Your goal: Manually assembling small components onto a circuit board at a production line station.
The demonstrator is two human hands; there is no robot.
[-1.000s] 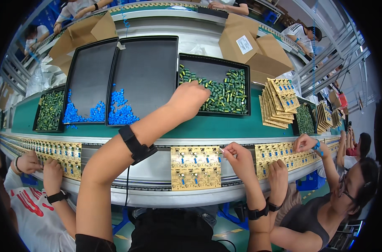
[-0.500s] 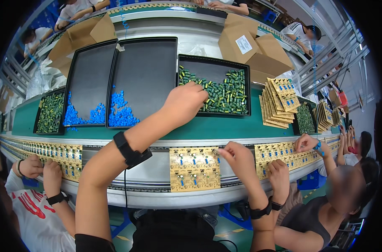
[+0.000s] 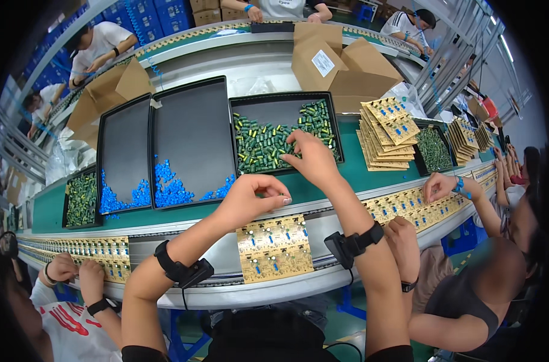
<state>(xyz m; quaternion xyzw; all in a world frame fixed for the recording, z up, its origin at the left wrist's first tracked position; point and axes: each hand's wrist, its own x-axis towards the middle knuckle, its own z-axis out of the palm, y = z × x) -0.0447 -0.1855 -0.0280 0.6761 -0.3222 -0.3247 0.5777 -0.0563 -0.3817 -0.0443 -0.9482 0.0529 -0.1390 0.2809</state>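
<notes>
My left hand [image 3: 250, 202] is curled, with thumb and fingers drawn together, just above the back edge of a tan circuit board [image 3: 274, 247]. Whatever sits between those fingertips is hidden. Small blue and green parts stand on the board, which rests on the conveyor rails in front of me. Farther back, my right hand [image 3: 314, 160] reaches over the front of a black tray [image 3: 338, 130], thumb and index finger apart. Below its fingertips lie many loose green cylindrical capacitors [image 3: 265, 142] with yellowish marks.
Two larger black trays [image 3: 193, 120] with small blue parts [image 3: 172, 184] stand to the left. A stack of tan boards [image 3: 386, 136] and an open carton [image 3: 353, 69] are at the right and back. Co-workers' hands [image 3: 84, 274] work on boards at both sides.
My left hand has moved from the capacitor tray down to the board's back edge. My right hand has gone from the board up into the tray. The whole view has shifted.
</notes>
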